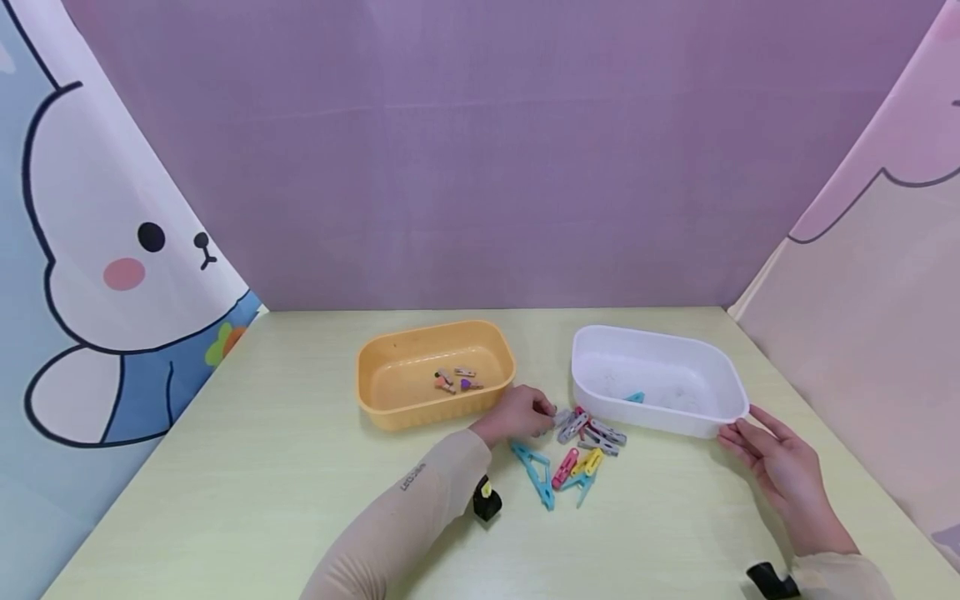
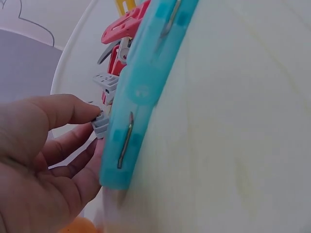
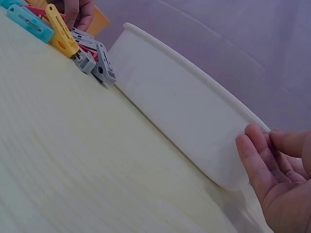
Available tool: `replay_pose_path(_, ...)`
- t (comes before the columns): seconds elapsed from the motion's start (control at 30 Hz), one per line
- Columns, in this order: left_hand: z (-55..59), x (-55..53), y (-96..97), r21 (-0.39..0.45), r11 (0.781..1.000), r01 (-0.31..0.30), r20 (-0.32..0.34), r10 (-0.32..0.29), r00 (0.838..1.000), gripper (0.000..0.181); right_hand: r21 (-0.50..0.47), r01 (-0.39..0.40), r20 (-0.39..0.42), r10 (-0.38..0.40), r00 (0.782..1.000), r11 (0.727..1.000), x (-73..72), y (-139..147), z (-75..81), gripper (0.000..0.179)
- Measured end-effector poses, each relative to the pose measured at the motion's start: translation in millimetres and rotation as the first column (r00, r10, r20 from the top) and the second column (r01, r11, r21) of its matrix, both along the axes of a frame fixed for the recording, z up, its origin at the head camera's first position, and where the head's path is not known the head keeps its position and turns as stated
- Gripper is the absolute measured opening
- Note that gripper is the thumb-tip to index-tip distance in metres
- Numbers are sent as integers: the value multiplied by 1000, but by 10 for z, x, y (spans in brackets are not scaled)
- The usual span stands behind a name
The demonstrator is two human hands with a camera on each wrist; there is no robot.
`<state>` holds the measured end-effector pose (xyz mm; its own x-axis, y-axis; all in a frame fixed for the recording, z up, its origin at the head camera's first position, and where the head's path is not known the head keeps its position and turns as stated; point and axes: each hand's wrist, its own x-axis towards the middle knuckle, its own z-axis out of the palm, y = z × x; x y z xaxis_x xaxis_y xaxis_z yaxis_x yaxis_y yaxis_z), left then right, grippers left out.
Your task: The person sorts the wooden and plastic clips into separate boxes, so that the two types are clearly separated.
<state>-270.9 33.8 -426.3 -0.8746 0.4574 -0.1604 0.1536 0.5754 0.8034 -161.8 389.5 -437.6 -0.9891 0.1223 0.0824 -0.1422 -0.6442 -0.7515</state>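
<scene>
My left hand (image 1: pixel 542 412) reaches into a pile of coloured clothespins (image 1: pixel 583 454) on the pale yellow table and pinches a grey clothespin (image 1: pixel 561 415) between thumb and fingers. The left wrist view shows that grey clothespin (image 2: pixel 100 124) in my fingertips, beside a long teal clothespin (image 2: pixel 141 92). My right hand (image 1: pixel 757 446) lies with straight fingers against the near right corner of a white basin (image 1: pixel 720 367). In the right wrist view the fingers (image 3: pixel 255 160) touch the basin's wall (image 3: pixel 184 111) just under the rim.
An orange basket (image 1: pixel 390 400) with a few small wooden clips stands left of the pile. A single teal clip (image 1: pixel 635 397) lies inside the white basin. Printed curtains close in the table on the left, back and right.
</scene>
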Motion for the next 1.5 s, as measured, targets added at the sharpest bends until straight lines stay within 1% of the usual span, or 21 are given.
replay_pose_path(0.17,-6,-9,-21,85,996,-35,74,29,997,9,-6,5,18,-5,1000,1000,0,-2,-8,35)
replay_pose_path(0.3,6,-7,-36,158,986,-60,149,36,988,13,-2,8,28,-8,1000,1000,0,-4,-9,35)
replay_pose_path(0.47,41,-4,-56,226,971,-79,227,26,974,20,-5,6,30,-6,1000,1000,-5,-6,-8,35)
replay_pose_path(0.67,73,-3,-71,311,946,-88,283,-3,959,25,-7,0,12,0,1000,1000,-20,-4,-11,36)
replay_pose_path(0.73,71,-7,-75,337,937,-86,295,-18,955,26,-8,-2,8,2,1000,1000,-23,-3,-13,36)
replay_pose_path(0.87,70,-18,-76,364,927,-85,315,-36,948,26,-10,3,18,-2,1000,1000,-20,5,-18,36)
replay_pose_path(0.93,76,-22,-72,380,920,-93,328,-40,944,26,-14,6,27,-5,1000,1000,-17,11,-18,36)
replay_pose_path(1.1,133,-6,-76,433,892,-128,359,-41,932,27,-27,5,28,-4,1000,1000,-8,16,-8,35)
replay_pose_path(1.23,176,-10,-90,464,877,-125,368,-62,928,27,-32,-1,19,2,1000,999,-2,15,-1,35)
replay_pose_path(1.33,199,-18,-96,481,869,-117,364,-77,928,28,-36,-6,12,6,1000,999,0,15,-1,35)
replay_pose_path(1.5,256,-22,-86,500,858,-120,363,-81,928,30,-38,-7,8,8,1000,999,-6,11,-3,35)
